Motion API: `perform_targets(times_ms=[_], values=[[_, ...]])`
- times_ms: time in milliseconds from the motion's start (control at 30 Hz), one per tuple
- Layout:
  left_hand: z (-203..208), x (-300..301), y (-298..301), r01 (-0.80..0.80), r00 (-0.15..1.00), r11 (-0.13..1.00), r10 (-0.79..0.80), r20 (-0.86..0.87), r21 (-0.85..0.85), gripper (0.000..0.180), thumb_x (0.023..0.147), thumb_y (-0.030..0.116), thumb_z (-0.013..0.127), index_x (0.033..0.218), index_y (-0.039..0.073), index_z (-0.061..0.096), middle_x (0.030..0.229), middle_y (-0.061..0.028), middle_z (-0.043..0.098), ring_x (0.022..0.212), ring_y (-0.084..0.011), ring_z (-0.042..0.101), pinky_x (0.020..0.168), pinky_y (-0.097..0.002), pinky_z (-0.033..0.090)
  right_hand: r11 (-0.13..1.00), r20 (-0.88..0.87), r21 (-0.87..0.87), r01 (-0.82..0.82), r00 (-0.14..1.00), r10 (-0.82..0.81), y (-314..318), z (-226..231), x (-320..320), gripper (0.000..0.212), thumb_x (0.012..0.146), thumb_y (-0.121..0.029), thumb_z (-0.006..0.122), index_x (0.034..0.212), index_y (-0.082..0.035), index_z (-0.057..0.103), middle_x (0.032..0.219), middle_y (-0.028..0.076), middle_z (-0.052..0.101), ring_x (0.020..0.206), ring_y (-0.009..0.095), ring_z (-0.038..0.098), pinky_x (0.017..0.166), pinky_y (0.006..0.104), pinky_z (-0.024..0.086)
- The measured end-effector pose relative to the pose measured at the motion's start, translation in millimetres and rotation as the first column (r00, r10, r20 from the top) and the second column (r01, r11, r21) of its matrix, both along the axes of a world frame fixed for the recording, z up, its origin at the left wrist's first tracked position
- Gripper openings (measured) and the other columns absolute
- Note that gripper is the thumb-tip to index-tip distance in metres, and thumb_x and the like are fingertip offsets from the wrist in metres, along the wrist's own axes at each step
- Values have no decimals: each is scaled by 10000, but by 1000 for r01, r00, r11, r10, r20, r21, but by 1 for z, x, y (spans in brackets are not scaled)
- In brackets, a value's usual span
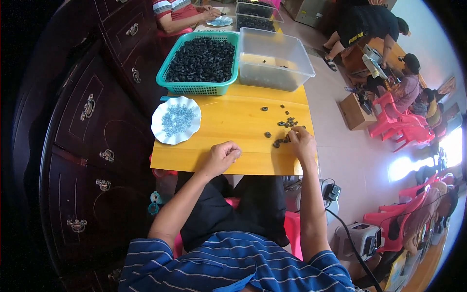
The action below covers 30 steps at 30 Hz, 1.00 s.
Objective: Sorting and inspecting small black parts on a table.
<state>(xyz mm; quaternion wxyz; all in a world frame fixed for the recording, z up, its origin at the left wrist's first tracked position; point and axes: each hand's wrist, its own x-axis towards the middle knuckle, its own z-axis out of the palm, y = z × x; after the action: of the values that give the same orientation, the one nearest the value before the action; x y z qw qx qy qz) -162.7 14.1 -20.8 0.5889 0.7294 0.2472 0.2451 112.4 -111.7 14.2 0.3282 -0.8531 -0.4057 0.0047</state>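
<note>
My right hand (pixel 302 144) reaches down at the right side of the yellow table (pixel 221 117). Its fingers are pinched together on a small black part (pixel 288 138) at the edge of a loose scatter of black parts (pixel 290 121). Closer to the front edge, my left hand (pixel 224 155) rests on the tabletop with its fingers curled in. Whatever it may hold is hidden. Beyond it at the left, a white scalloped plate (pixel 156 127) carries a heap of small clear pieces (pixel 177 120).
A green basket (pixel 194 89) full of black parts stands at the far left beside a clear plastic bin (pixel 277 78) with a few pieces inside. A person (pixel 182 19) works across the table. Dark cabinets (pixel 82 136) line the left. Other people and pink chairs (pixel 389 117) are at the right.
</note>
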Motion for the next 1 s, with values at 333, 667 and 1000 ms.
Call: perform_targets(times_ms=[333, 667, 1000], values=[[-2, 12, -9, -50, 986, 991, 69, 152, -127, 105, 948, 85, 616, 924, -13, 646, 801, -12, 656, 687, -68, 605, 615, -237, 509, 882, -796, 470, -48, 408, 447, -40, -10, -66, 219, 996, -57, 580, 1213, -40, 604, 1012, 31, 691, 885, 96, 612, 816, 244, 491], [55, 35, -45, 45, 985, 999, -44, 167, -1, 84, 977, 60, 607, 994, -16, 640, 866, -22, 658, 792, -103, 653, 710, -238, 523, 787, -769, 613, -74, 172, 615, -42, -8, -91, 181, 993, -67, 590, 1166, -18, 569, 1036, 88, 698, 884, 160, 657, 857, 285, 525], [62, 46, -49, 7, 993, 985, -28, 118, 175, 22, 885, -10, 659, 900, -26, 664, 843, -92, 663, 752, -172, 665, 660, -294, 530, 791, -767, 606, -87, 198, 610, -47, -5, -93, 174, 996, -59, 590, 1157, 3, 567, 1009, 69, 684, 901, 153, 666, 867, 289, 535]])
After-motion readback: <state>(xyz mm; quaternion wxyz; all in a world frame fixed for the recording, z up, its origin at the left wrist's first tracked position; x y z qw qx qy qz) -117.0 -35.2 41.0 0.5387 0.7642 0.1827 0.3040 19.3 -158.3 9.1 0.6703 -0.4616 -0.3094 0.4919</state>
